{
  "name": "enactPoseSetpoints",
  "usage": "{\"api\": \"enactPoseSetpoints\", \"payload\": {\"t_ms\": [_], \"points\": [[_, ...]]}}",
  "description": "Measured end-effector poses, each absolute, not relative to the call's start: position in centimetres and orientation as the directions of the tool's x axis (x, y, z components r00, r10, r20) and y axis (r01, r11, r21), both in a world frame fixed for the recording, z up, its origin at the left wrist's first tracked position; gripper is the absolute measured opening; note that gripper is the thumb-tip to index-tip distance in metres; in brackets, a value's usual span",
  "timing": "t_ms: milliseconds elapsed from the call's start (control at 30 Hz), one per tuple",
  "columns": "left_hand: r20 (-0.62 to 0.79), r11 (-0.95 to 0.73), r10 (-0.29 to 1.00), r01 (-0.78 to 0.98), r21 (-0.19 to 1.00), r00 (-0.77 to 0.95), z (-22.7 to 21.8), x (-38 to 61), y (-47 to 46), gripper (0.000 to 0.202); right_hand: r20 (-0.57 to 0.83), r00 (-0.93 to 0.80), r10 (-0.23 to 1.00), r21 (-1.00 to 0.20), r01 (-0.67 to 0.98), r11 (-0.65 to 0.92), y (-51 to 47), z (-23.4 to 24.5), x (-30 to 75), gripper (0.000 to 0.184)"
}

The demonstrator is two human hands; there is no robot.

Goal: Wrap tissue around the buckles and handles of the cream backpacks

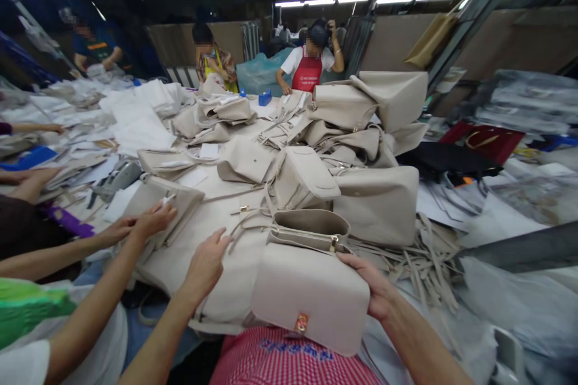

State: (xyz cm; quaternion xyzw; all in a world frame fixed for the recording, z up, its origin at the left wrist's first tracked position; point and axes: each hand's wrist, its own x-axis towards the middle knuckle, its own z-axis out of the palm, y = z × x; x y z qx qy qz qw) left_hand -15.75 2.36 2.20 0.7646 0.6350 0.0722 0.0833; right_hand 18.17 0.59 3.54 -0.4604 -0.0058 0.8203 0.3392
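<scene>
A beige handbag (pixel 311 277) lies in front of me with its flap folded toward me and a small orange clasp (pixel 301 322) at the flap's edge. My right hand (pixel 377 289) grips the right edge of that flap. My left hand (pixel 206 264) rests flat with fingers extended on the beige cloth-covered table (pixel 217 216), just left of the bag and not touching it. The bag's mouth stands open at the top.
A pile of beige handbags (pixel 361 132) fills the table's middle and far side, with loose straps (pixel 424 264) at the right. A co-worker's hands (pixel 149 222) handle another bag at my left. Other people work at the far end. White papers (pixel 135 120) lie at the left.
</scene>
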Motion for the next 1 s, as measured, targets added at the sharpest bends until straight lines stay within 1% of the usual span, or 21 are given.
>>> {"api": "enactPoseSetpoints", "payload": {"t_ms": [33,100,167,233,300,367,400,433,467,500,533,600,633,667,700,767,867,1000], "points": [[0.05,-0.212,0.977,0.934,0.287,0.206,1.4,-15.2,1.6,0.068,-0.773,-0.317,0.55,-0.32,-0.554,-0.768,0.7,3.7,18.1,0.024],[0.164,-0.328,0.944,0.861,0.389,0.285,0.7,-13.7,0.1,0.078,-0.794,-0.282,0.539,-0.319,-0.561,-0.764,0.9,4.0,17.9,0.024],[0.298,-0.496,0.867,0.755,0.428,0.4,1.2,-12.0,-0.8,0.083,-0.798,-0.282,0.533,-0.314,-0.56,-0.767,1.0,4.2,17.8,0.024],[0.423,-0.636,0.769,0.636,0.436,0.479,2.4,-10.6,-1.1,0.075,-0.804,-0.29,0.519,-0.301,-0.554,-0.776,1.0,4.2,17.8,0.024],[0.539,-0.704,0.704,0.557,0.44,0.463,3.9,-9.8,-0.7,0.064,-0.803,-0.294,0.518,-0.295,-0.559,-0.775,0.9,4.1,17.9,0.024],[0.601,-0.752,0.651,0.502,0.427,0.464,5.2,-9.4,0.1,0.056,-0.795,-0.302,0.526,-0.292,-0.569,-0.769,0.6,3.9,17.9,0.024],[0.6,-0.78,0.623,0.46,0.424,0.502,5.7,-9.3,0.5,0.051,-0.795,-0.312,0.521,-0.284,-0.567,-0.773,0.4,3.8,17.9,0.024],[0.58,-0.797,0.604,0.408,0.445,0.546,6.1,-9.0,0.8,0.042,-0.795,-0.324,0.512,-0.273,-0.563,-0.78,0.2,3.8,17.9,0.025],[0.545,-0.79,0.607,0.359,0.498,0.579,6.4,-8.7,1.2,0.032,-0.791,-0.328,0.516,-0.272,-0.567,-0.778,0.0,3.7,17.9,0.026],[0.496,-0.747,0.642,0.33,0.578,0.584,6.6,-8.3,1.5,0.023,-0.778,-0.325,0.538,-0.285,-0.581,-0.763,-0.3,3.5,17.8,0.025],[0.434,-0.661,0.715,0.328,0.674,0.548,6.7,-7.8,1.8,0.021,-0.755,-0.31,0.578,-0.31,-0.608,-0.731,-0.6,3.4,17.8,0.024],[0.251,-0.391,0.891,0.356,0.849,0.378,6.7,-6.6,2.3,0.027,-0.697,-0.262,0.667,-0.367,-0.67,-0.646,-1.3,3.0,17.9,0.019],[0.145,-0.247,0.945,0.353,0.902,0.292,6.7,-6.1,2.6,0.029,-0.678,-0.244,0.693,-0.385,-0.686,-0.618,-1.7,2.8,17.9,0.017],[0.05,-0.125,0.972,0.331,0.935,0.228,6.6,-5.6,2.9,0.03,-0.676,-0.231,0.7,-0.393,-0.69,-0.608,-2.1,2.6,17.9,0.016],[-0.021,-0.035,0.982,0.293,0.956,0.186,6.5,-5.2,3.2,0.03,-0.687,-0.221,0.692,-0.394,-0.687,-0.611,-2.5,2.4,18.0,0.015],[-0.09,0.054,0.982,0.213,0.976,0.164,6.3,-4.7,3.6,0.032,-0.708,-0.201,0.677,-0.396,-0.681,-0.616,-3.2,2.0,18.0,0.015],[-0.109,0.083,0.977,0.146,0.986,0.185,6.1,-4.4,3.6,0.037,-0.697,-0.213,0.685,-0.387,-0.692,-0.609,-3.9,1.6,18.0,0.014],[-0.134,0.114,0.979,0.129,0.985,0.155,6.0,-4.4,3.3,0.042,-0.638,-0.299,0.71,-0.378,-0.681,-0.627,-4.1,1.4,17.9,0.012]]}}
